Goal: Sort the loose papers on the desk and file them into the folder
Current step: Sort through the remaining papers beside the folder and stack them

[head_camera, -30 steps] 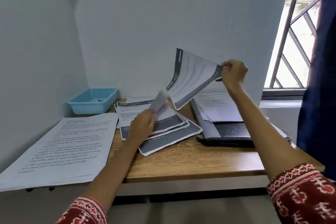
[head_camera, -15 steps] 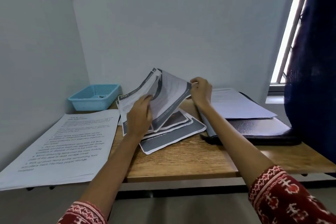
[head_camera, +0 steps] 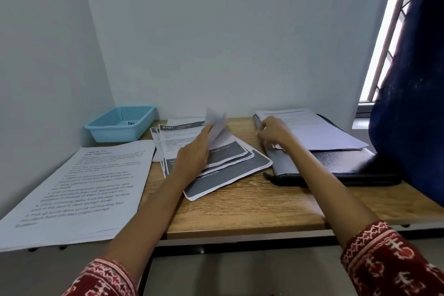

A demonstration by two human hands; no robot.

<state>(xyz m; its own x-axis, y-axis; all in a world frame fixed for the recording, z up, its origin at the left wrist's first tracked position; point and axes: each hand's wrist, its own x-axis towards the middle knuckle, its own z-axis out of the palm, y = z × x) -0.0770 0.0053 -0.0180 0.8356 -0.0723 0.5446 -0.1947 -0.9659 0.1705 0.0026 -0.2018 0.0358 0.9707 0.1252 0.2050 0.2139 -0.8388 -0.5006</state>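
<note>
A: Where do the loose papers lie?
B: A fanned pile of grey-banded sheets (head_camera: 223, 163) lies at the middle of the wooden counter (head_camera: 252, 209). The left hand (head_camera: 192, 158) rests on the pile's left part, its grip closed on a lifted sheet (head_camera: 217, 127), which stands up from the pile between thumb and fingers; motion blur hides the finer detail.

A: And the folder?
B: The dark folder (head_camera: 336, 166) lies open on the counter just right of the pile, with white pages (head_camera: 319, 132) stacked on it. The right hand (head_camera: 274, 134) is at the folder's near-left part, over the left edge of those pages, fingers curled downward. Whether its grip has hold of a page cannot be told from this view.

A: What else is on the counter?
B: A large printed instruction sheet (head_camera: 81, 190) lies at the left, overhanging the front edge. A light-blue perforated basket (head_camera: 120, 125) stands in the rear-left corner. A dark blue curtain (head_camera: 413, 79) hangs at the right, beside the window.
</note>
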